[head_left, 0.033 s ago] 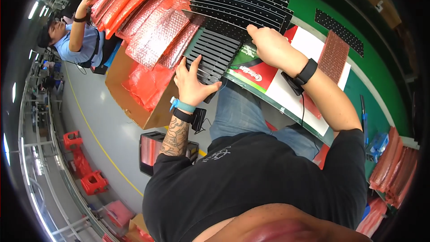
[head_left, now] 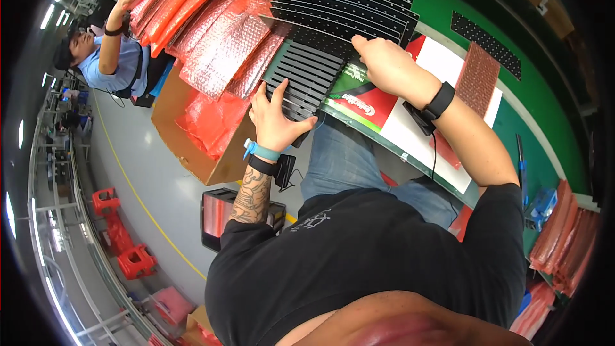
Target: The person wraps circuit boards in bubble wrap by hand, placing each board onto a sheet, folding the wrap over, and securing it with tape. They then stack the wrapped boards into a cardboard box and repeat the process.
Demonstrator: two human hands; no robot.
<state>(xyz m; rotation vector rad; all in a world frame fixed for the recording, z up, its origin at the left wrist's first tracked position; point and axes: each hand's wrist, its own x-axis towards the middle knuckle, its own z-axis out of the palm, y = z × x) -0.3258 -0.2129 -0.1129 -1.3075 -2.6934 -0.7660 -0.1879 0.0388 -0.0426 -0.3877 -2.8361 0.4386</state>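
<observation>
Over by this bench [head_left: 439, 16], left hand [head_left: 270, 116] spread on black slats [head_left: 306, 80], right hand [head_left: 392, 69] curled, can't tell if pinching; one nudge could topple those panels [head_left: 346, 3].

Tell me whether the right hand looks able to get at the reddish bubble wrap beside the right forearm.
Likely yes: the upper part of the reddish bubble wrap lies uncovered near the right hand, though that hand would first have to turn from the black perforated panel.
</observation>
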